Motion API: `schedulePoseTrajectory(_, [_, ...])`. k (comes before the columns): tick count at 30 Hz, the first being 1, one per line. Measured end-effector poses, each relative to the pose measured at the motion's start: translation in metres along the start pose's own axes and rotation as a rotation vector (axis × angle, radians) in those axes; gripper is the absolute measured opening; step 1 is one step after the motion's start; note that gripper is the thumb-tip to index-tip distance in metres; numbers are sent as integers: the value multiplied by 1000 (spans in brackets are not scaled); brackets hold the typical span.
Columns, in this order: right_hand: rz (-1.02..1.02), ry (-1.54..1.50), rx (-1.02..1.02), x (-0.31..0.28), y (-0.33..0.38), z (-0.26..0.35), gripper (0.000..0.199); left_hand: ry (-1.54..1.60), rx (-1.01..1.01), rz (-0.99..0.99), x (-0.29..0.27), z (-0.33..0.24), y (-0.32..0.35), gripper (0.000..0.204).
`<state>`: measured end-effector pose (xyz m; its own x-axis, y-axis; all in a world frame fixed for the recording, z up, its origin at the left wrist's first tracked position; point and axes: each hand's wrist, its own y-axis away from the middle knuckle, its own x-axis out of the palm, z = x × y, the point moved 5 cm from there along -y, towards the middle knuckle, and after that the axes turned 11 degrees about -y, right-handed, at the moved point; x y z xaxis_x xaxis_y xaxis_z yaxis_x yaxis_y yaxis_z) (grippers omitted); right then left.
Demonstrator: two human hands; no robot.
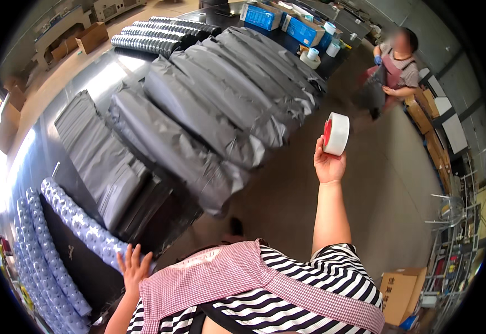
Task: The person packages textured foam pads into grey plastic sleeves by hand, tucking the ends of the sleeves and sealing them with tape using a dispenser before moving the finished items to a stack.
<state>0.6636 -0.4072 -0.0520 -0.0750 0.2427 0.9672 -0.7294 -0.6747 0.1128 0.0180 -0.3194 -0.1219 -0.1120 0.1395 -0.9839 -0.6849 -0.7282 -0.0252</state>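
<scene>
My right hand is raised over the floor on the right, its fingers closed on a wide roll of white tape with a red core. At lower left, my left hand lies with fingers spread at the near end of a light-blue roll with a dark pattern. More blue patterned rolls lie beside it at the table's left end. Next to them rests a stack of folded grey plastic bags. A row of grey plastic-wrapped bundles stretches along the table beyond.
Black ribbed rolls lie at the table's far side. Blue boxes and white-lidded bottles stand at its far right. A co-worker holding dark material stands beyond. A cardboard box and wire racks are at right.
</scene>
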Motion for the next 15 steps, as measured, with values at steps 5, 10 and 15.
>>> schedulePoseTrajectory(5, [23,399,38,-10,-169,81,45,290,-426,193,-38,28,-15,53])
schedulePoseTrajectory(10, [-360,773,-219,-1,-361,165,41,25,-773,451,-30,79,-67,82])
schedulePoseTrajectory(15, [-707,1037,-404,-22,-474,164,28,-150,-877,332,43,176,-39,81])
